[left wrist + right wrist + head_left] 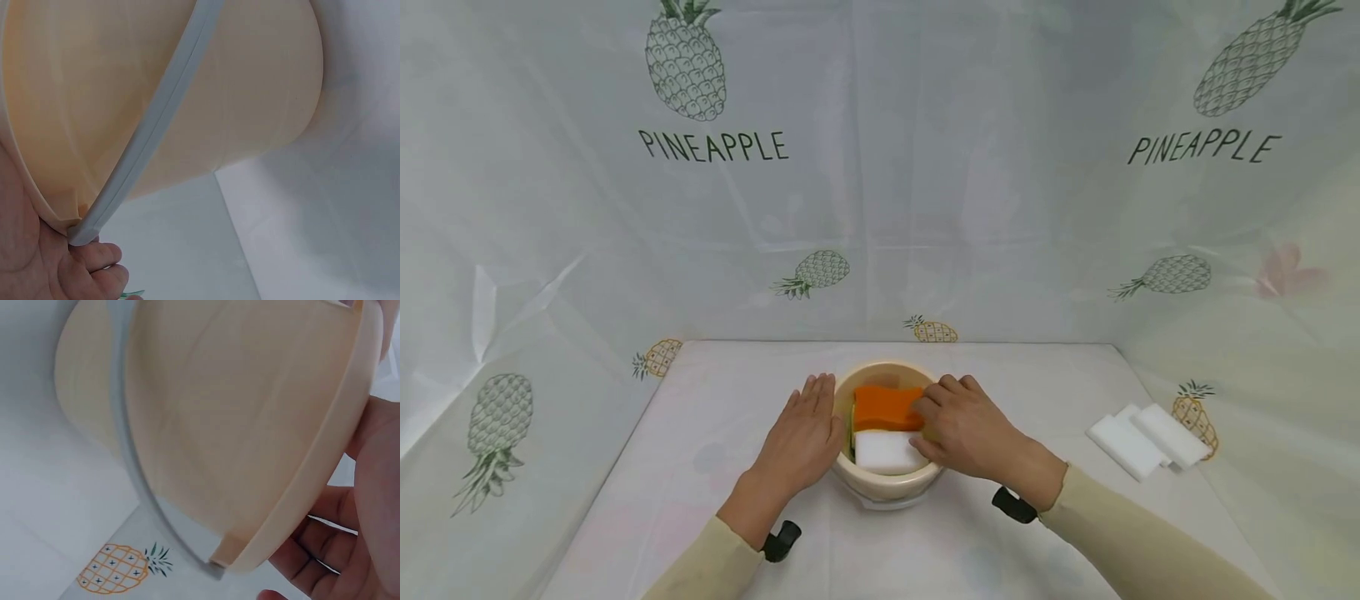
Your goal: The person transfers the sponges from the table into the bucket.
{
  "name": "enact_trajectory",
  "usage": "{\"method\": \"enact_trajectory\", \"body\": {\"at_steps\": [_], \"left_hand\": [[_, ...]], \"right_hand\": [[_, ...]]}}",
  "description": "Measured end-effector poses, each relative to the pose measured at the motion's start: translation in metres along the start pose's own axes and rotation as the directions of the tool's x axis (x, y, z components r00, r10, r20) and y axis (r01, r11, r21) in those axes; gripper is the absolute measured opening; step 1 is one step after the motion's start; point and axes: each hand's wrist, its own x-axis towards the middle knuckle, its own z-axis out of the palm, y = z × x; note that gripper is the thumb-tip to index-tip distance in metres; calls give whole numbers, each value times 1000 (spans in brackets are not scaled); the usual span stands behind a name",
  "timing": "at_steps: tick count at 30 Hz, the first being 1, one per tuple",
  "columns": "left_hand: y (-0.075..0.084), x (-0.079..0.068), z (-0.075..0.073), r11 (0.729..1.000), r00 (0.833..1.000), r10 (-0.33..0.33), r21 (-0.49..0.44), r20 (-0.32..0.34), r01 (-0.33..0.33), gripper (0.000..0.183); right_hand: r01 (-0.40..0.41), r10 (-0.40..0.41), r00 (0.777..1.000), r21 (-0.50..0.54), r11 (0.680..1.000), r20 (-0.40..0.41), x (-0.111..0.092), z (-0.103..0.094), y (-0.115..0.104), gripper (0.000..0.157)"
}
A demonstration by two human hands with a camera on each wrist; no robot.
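A cream bucket [891, 486] with a grey handle [150, 131] stands on the table. Inside it, an orange sponge [887, 407] lies behind a white sponge [887, 452], and a thin yellow-green edge shows along the left inner wall. My left hand [805, 433] rests against the bucket's left rim, its fingers straight and pointing away from me. Over the right rim my right hand [966, 425] reaches in with bent fingers, fingertips at the orange sponge and thumb by the white one. Something yellowish shows under its palm; whether the fingers pinch it is hidden.
Several white sponges [1142, 437] lie overlapping at the table's right side. A pale cloth covers the table [722, 392]. Behind and beside it hangs a sheet [925, 192] printed with pineapples.
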Motion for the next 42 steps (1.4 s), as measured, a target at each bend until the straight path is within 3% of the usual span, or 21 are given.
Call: {"method": "enact_trajectory", "body": {"at_steps": [7,13,19,25,31,37,42], "left_hand": [[-1,0,1,1000,1000,-3,7,-3,3,63],[0,1,1,1000,1000,4,10,-8,-4,63],[1,0,0,1000,1000,9,8,-13,-9,63],[0,0,0,1000,1000,17,8,-14,-17,63],[1,0,0,1000,1000,19,11,-23,-19,62],[1,0,0,1000,1000,13,10,-25,-13,63],[0,0,2,1000,1000,12,9,-27,-12,63]], "right_hand": [[-67,60,989,-51,996,-134,-13,7,13,35],[-123,97,955,-77,989,-280,-27,13,32,28],[-226,187,926,-86,970,-327,-52,14,58,39],[-297,226,900,-144,944,-373,-91,27,95,43],[-359,274,892,-195,913,-360,-135,42,124,60],[-420,340,885,-228,879,-317,-172,53,142,46],[-514,481,857,-226,828,-187,-196,59,148,41]]}}
